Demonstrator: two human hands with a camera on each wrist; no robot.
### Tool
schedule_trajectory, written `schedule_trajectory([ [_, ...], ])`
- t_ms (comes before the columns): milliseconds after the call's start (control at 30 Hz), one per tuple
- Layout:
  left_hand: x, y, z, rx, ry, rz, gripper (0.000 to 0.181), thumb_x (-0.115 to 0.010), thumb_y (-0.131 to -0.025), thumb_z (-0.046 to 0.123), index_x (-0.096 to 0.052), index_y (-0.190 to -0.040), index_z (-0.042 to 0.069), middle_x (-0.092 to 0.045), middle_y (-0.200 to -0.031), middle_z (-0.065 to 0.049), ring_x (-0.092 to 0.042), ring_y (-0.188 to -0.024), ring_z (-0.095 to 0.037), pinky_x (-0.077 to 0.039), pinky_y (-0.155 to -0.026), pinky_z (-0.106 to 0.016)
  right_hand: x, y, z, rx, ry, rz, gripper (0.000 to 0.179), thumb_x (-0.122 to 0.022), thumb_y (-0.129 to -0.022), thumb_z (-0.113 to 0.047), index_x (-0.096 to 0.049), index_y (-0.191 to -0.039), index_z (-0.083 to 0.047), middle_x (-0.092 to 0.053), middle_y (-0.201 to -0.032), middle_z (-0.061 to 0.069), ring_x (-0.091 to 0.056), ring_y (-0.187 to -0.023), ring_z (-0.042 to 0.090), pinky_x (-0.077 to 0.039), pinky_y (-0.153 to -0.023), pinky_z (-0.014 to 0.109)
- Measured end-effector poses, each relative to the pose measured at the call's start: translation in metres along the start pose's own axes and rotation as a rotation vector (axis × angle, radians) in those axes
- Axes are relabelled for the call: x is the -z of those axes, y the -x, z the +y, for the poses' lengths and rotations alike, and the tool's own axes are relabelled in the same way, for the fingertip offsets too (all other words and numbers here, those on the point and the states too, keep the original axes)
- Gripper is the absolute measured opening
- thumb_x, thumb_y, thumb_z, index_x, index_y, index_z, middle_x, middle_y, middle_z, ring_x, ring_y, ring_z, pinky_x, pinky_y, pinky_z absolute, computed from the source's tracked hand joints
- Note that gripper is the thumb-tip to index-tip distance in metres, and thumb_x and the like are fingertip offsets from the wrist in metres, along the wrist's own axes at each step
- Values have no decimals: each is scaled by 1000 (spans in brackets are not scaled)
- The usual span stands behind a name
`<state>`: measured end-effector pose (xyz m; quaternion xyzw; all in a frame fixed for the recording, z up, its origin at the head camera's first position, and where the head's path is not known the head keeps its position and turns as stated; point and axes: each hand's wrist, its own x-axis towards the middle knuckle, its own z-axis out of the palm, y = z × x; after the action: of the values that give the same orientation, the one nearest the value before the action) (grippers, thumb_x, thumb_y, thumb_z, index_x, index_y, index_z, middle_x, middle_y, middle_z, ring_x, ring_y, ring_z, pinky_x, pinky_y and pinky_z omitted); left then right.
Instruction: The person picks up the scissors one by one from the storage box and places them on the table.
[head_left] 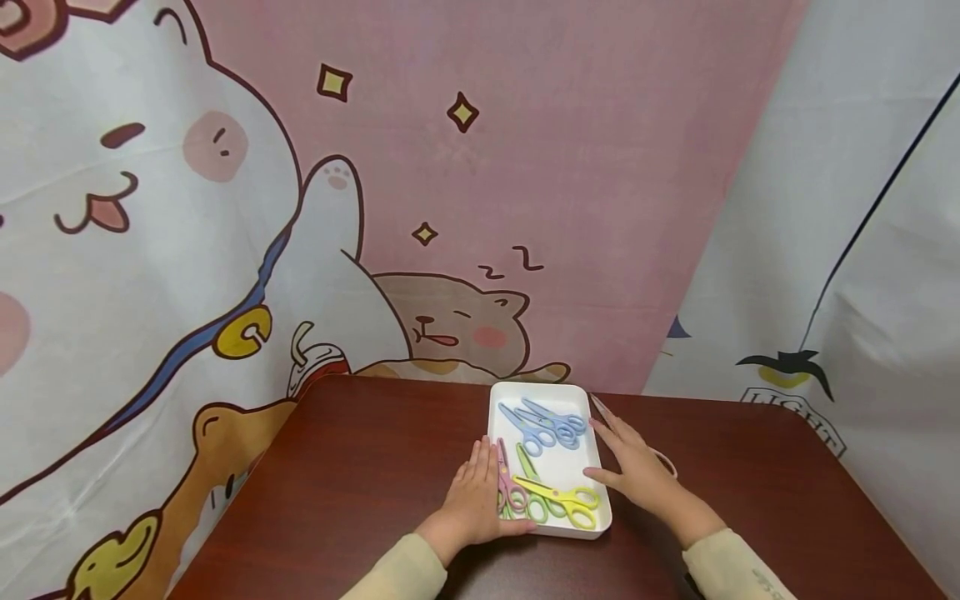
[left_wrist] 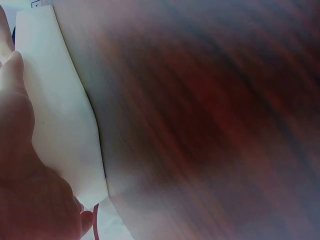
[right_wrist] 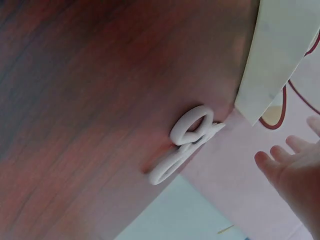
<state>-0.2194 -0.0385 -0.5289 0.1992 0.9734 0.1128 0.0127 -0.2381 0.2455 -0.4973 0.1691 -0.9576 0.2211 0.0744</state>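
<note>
A shallow white tray (head_left: pixel 558 463) holds scissors: blue ones (head_left: pixel 551 414) toward the back, with pink (head_left: pixel 504 475), green (head_left: pixel 527 462) and yellow (head_left: pixel 546 487) ones in front. My left hand (head_left: pixel 471 500) lies along the tray's left side, fingers straight, thumb stretched along the front edge. At the right side, my right hand (head_left: pixel 641 471) spreads its fingers, with fingertips right at the tray's rim. White scissors (right_wrist: pixel 178 132) lie on the table beside the tray; in the head view my right hand partly covers them.
The brown wooden table (head_left: pixel 375 467) reaches back to a cartoon-printed cloth (head_left: pixel 585 167) hanging behind it. The tray stands near the table's back edge.
</note>
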Motion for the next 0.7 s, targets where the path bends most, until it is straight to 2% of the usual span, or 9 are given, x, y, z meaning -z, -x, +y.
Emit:
schedule_trajectory([
  [367,0,0,0,-3,-14,-5,133,-42,-60,93,-11,-151,0,-6,-158,-19,-9,-146,-31,-28,-112,-46,-8,5,-20,280,70,-3,94,-82,-63,-46,-43,-143,-15,-31,-152,15,-33,-135,39,-34,-99,63],
  [700,0,0,0,-2,-19,-9,133,-42,-61,93,-12,-151,0,-6,-158,-20,-9,-146,-31,-27,-112,-46,-13,6,-33,332,91,-80,91,-81,-62,-48,-47,-140,-15,-33,-151,16,-37,-133,42,-37,-98,59],
])
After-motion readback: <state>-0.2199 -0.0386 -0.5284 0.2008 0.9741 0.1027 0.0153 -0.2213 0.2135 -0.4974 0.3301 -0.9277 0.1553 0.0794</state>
